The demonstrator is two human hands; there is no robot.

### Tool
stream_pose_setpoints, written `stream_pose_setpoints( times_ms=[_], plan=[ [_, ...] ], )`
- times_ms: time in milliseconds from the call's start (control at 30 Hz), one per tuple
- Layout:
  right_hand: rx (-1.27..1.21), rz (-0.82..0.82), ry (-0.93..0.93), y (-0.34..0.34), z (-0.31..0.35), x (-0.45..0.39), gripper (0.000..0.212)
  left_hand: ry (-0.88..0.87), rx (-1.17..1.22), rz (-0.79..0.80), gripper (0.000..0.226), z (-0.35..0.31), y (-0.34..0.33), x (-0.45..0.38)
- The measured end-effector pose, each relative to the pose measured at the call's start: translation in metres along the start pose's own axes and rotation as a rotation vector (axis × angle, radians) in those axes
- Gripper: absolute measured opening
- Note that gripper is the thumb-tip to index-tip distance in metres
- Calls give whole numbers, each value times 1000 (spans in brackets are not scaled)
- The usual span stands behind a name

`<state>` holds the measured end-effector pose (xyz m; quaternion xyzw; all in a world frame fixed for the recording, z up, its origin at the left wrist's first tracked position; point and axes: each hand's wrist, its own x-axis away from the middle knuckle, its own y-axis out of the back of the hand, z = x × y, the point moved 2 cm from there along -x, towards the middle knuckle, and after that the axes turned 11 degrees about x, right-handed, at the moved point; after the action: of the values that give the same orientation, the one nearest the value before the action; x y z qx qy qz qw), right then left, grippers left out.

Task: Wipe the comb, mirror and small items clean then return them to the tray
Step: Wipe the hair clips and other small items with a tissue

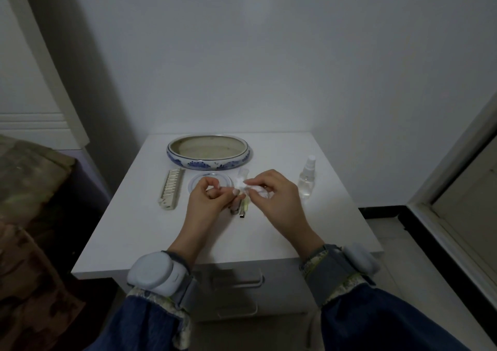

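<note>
My left hand (208,198) pinches a small item at its fingertips; the item is mostly hidden. My right hand (271,193) holds a crumpled white tissue (259,190) and presses it against that item. Under the hands lie small metal items (242,210) on the white table. A pale comb (172,189) lies at the left. The round mirror (212,177) lies behind my left hand, partly covered. The blue-and-white oval tray (209,162) stands at the back with nothing in it.
A clear spray bottle (306,181) stands at the right of the white bedside table (188,237). A small clear tube (242,173) stands behind the tissue. A bed with a patterned cover (29,216) borders the left; a door frame (457,189) is right.
</note>
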<state>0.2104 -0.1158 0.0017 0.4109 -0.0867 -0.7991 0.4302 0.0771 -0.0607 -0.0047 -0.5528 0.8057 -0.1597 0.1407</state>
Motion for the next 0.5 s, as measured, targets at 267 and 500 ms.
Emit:
stream_pose_setpoints(
  times_ms=[267, 500],
  plan=[
    [-75, -85, -286, 13, -19, -3, 10, -35, 75, 79, 37, -4, 1, 0],
    [-651, 226, -667, 3, -16, -3, 22, 9, 107, 93, 37, 1, 0, -1]
  ],
)
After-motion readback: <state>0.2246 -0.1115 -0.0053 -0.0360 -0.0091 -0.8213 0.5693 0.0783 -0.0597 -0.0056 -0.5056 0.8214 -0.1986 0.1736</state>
